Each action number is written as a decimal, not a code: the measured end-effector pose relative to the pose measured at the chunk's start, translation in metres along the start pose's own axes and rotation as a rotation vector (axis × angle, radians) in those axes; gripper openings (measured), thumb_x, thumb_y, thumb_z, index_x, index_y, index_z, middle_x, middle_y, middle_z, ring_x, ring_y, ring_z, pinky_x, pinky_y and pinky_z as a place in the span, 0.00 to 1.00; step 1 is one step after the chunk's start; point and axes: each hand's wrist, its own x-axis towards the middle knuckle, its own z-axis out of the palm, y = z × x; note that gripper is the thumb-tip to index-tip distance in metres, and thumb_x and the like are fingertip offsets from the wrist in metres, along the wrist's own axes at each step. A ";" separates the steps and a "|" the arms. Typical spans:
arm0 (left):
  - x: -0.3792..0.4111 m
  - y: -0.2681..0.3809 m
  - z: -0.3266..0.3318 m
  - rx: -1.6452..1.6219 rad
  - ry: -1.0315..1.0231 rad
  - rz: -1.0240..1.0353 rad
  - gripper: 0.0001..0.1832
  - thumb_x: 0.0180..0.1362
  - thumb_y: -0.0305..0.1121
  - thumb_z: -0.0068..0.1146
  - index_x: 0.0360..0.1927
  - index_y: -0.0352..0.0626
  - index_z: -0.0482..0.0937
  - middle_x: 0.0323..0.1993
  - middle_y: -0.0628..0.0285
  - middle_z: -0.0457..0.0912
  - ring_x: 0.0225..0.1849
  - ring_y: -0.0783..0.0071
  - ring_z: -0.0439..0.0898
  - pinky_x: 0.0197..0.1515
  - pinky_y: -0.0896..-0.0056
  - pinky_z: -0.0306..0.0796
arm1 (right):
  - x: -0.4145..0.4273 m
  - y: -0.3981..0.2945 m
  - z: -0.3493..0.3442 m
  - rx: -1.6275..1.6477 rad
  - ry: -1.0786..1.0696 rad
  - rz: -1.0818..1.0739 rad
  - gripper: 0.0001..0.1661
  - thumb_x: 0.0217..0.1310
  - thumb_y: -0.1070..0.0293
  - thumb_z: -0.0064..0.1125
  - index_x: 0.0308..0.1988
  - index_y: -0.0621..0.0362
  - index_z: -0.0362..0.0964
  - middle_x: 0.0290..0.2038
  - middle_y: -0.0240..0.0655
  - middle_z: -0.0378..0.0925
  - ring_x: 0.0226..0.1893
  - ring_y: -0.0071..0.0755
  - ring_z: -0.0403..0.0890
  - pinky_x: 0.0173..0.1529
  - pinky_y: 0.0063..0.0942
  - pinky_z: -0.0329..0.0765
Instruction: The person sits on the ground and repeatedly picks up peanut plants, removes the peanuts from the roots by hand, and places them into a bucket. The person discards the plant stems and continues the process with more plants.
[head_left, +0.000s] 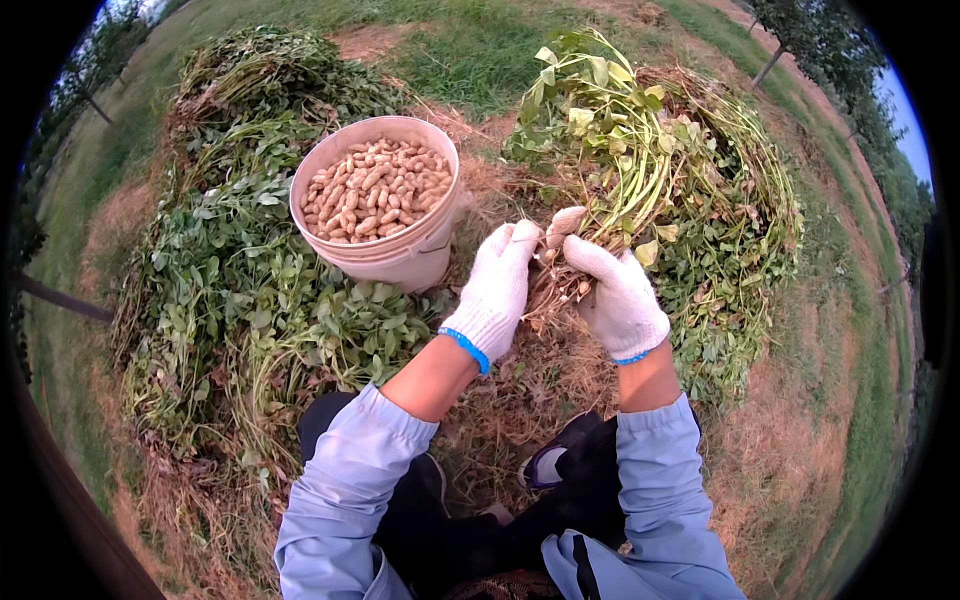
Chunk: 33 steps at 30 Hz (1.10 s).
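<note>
My right hand (619, 296), in a white knit glove with blue trim, grips an uprooted peanut plant (649, 180) at its root end. The plant's stems and yellowing leaves arch up and away from me. My left hand (496, 288), gloved alike, has its fingertips closed at the tangled peanut roots (555, 289), where a few pods hang. Exactly what sits between those left fingertips is hidden. Left of the hands stands a white plastic bucket (405, 268), filled close to its rim with peanuts in the shell (375, 189).
A long heap of peanut plants (247, 262) lies left of and behind the bucket. Another pile of plants (739, 217) rests on the right. Dry grass and roots (517, 405) cover the ground between my shoes (551, 465). Trees (795, 34) line the edges.
</note>
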 end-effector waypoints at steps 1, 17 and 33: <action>0.004 0.000 -0.004 0.114 0.026 0.022 0.09 0.74 0.40 0.51 0.43 0.47 0.78 0.36 0.70 0.79 0.40 0.80 0.77 0.43 0.74 0.73 | -0.002 -0.001 0.004 -0.100 -0.036 0.007 0.18 0.66 0.70 0.60 0.55 0.58 0.76 0.46 0.32 0.83 0.45 0.27 0.82 0.49 0.26 0.77; 0.025 0.073 -0.074 0.784 -0.086 0.485 0.26 0.72 0.42 0.53 0.65 0.34 0.72 0.55 0.55 0.81 0.54 0.72 0.81 0.59 0.68 0.74 | -0.001 -0.008 0.009 -0.368 0.185 -0.026 0.20 0.68 0.63 0.66 0.56 0.56 0.76 0.45 0.28 0.82 0.41 0.20 0.81 0.38 0.22 0.78; -0.006 0.056 -0.044 0.260 -0.331 0.013 0.19 0.73 0.46 0.53 0.54 0.41 0.79 0.32 0.68 0.82 0.24 0.86 0.73 0.26 0.83 0.66 | -0.016 -0.021 -0.004 -0.822 0.453 -0.348 0.32 0.78 0.48 0.51 0.27 0.61 0.80 0.20 0.30 0.78 0.24 0.23 0.77 0.34 0.25 0.73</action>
